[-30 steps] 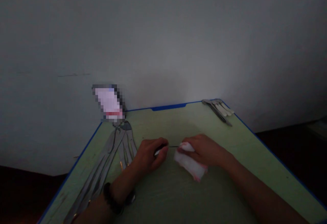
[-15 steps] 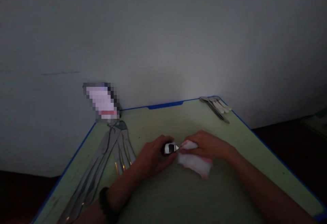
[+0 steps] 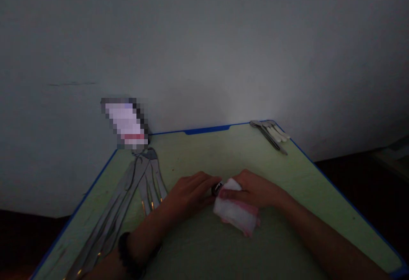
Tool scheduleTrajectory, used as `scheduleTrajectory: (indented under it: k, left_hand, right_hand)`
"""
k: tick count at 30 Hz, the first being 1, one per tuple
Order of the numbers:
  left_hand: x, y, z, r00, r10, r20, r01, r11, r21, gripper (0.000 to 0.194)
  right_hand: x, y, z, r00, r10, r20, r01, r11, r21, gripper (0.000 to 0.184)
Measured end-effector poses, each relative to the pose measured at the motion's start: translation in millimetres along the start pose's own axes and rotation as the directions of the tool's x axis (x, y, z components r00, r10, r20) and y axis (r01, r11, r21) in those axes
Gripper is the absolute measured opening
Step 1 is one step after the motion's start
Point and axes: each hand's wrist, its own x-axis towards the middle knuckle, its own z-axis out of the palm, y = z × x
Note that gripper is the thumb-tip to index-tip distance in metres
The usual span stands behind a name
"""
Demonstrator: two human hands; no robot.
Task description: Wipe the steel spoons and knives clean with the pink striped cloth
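Note:
My left hand [image 3: 194, 192] is closed around the end of a small shiny metal piece, which looks like the bowl of a spoon [image 3: 217, 188]. Most of the spoon is hidden by fingers and cloth. A white cloth with pink edges [image 3: 234, 216] is pinched in my right hand [image 3: 257, 188], and its upper part presses against the spoon. The cloth's lower part hangs loose toward me. Both hands are close together above the middle of the pale green table [image 3: 204, 152].
Long metal cutlery [image 3: 111, 203] lies fanned out on the left, partly behind my left forearm. A phone-like device [image 3: 126, 122], blurred out, leans on the wall behind it. More cutlery, some white-handled [image 3: 275, 131], lies at the far right corner. A wall [image 3: 204, 50] borders the table's back edge.
The cloth has moved left and now covers more of the spoon, with my right hand nearer the left one. My left fingers have closed further over the spoon. The view has shifted slightly.

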Motion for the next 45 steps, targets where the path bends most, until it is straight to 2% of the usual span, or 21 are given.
scheduleTrajectory:
  k: [3,7,9,12,14,16,18,21,24,27,29,34,37,39,45]
  left_hand:
    - [0,2,-3.1,0.998,0.056,0.005,-0.056,0.998,0.029,0.032]
    - [-3,-3,-1.2,0.996,0.089,0.011,-0.089,0.994,0.065,0.042]
    - [-3,-5,0.6,0.994,0.107,0.021,-0.108,0.991,0.078,0.044]
    - [-2,-6,1.3,0.998,0.056,0.007,-0.056,0.996,0.07,0.04]
    - [0,-5,0.3,0.999,-0.047,-0.024,0.047,0.999,0.016,0.039]
    - [3,-4,-0.9,0.987,-0.151,-0.061,0.147,0.987,-0.071,0.039]
    - [4,-3,-1.6,0.969,-0.233,-0.087,0.217,0.962,-0.165,0.038]
    - [5,-3,-1.9,0.931,-0.346,-0.117,0.298,0.905,-0.302,0.033]
    - [4,-5,-2.6,0.885,-0.448,-0.125,0.357,0.826,-0.438,0.032]
    - [3,-8,-3.7,0.859,-0.495,-0.128,0.374,0.78,-0.502,0.035]
    - [3,-9,-4.0,0.873,-0.475,-0.113,0.365,0.788,-0.495,0.036]
    - [5,-3,-2.8,0.932,-0.362,-0.021,0.325,0.859,-0.397,0.035]
    - [6,1,-2.3,0.962,-0.263,0.078,0.274,0.913,-0.303,0.025]
    - [7,4,-2.2,0.966,-0.226,0.123,0.251,0.931,-0.265,0.02]
    - [6,8,-1.4,0.972,-0.216,0.087,0.23,0.948,-0.221,0.018]
  right_hand:
    - [2,-5,6,0.999,0.037,-0.036,-0.04,0.997,-0.068,0.051]
    - [6,-11,10,0.988,0.099,-0.121,-0.121,0.973,-0.196,0.056]
    - [7,-10,8,0.99,0.094,-0.105,-0.114,0.973,-0.199,0.055]
    - [3,-2,-3,0.993,0.119,0.001,-0.119,0.992,-0.042,0.051]
    - [-3,8,-15,0.979,0.193,0.063,-0.199,0.976,0.093,0.05]
    - [-13,20,-28,0.942,0.32,0.099,-0.334,0.917,0.217,0.047]
    - [-23,30,-40,0.903,0.422,0.084,-0.423,0.835,0.351,0.044]
    - [-32,42,-50,0.867,0.496,0.056,-0.463,0.757,0.46,0.044]
    - [-30,51,-48,0.876,0.472,0.1,-0.454,0.739,0.497,0.044]
    - [-22,56,-38,0.916,0.401,0.029,-0.354,0.771,0.529,0.041]
    - [-17,56,-32,0.936,0.351,-0.011,-0.295,0.802,0.519,0.039]
    - [-9,43,-21,0.954,0.295,0.052,-0.286,0.848,0.446,0.045]
    - [-6,32,-15,0.966,0.246,0.075,-0.256,0.899,0.354,0.046]
    - [-5,27,-13,0.968,0.236,0.082,-0.25,0.923,0.293,0.048]
    - [-8,23,-24,0.965,0.209,0.16,-0.245,0.935,0.258,0.042]
